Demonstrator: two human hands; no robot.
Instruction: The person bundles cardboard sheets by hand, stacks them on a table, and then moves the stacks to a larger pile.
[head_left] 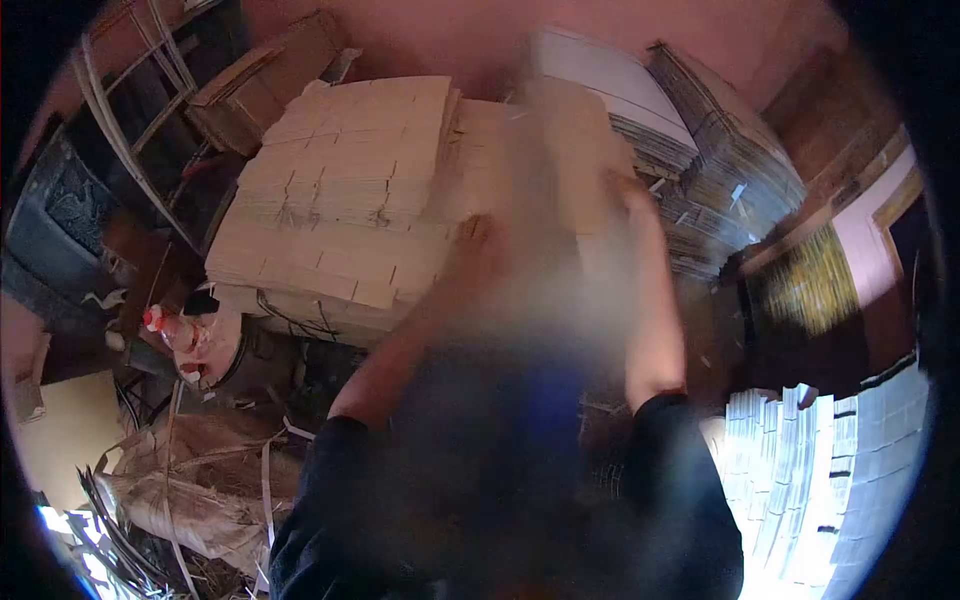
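Cannot tell whether fingers grip: too blurred. Left hand (482, 243) and right hand (625, 195) up at pale cardboard bundle (560, 140), atop stacked cardboard sheets (340, 200) straight ahead. Probably best to hold both edges evenly, keep bundle level.

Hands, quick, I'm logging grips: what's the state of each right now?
Left hand: at the cardboard bundle, grip too blurred to tell.
Right hand: same bundle, cannot tell.

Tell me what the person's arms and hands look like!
The left sleeve and right sleeve are dark, nearly black, loose and short, leaving the forearms bare. The left hand and right hand wear no gloves; they are too blurred to show rings or a watch.
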